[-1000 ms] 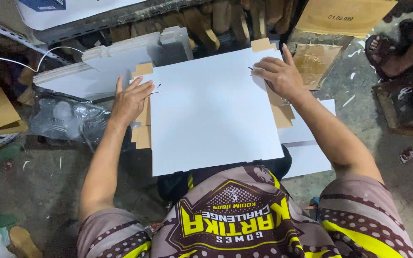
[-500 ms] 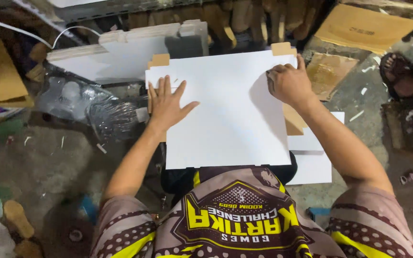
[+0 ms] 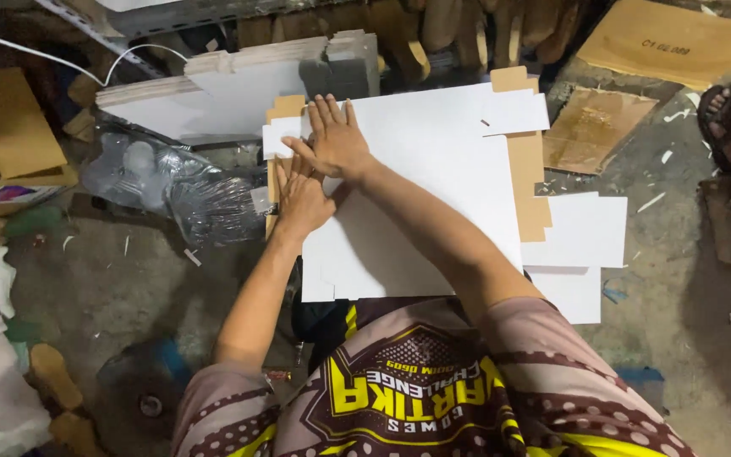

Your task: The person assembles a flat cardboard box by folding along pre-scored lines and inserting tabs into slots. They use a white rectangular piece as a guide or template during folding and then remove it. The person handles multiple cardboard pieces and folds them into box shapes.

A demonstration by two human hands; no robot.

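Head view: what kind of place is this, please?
Probably a small box-making workshop: both hands press a flat white carton sheet on a concrete floor, with stacked white board and brown cardboard around.

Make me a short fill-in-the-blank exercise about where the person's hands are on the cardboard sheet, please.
1. Both hands press on the ____ edge of the white cardboard sheet.
2. The right hand lies flat with its fingers ____.
3. The left hand sits ____ to the person than the right hand.
4. Left of the sheet lies a crumpled clear ____ bag.

Missing words: left; spread; nearer; plastic
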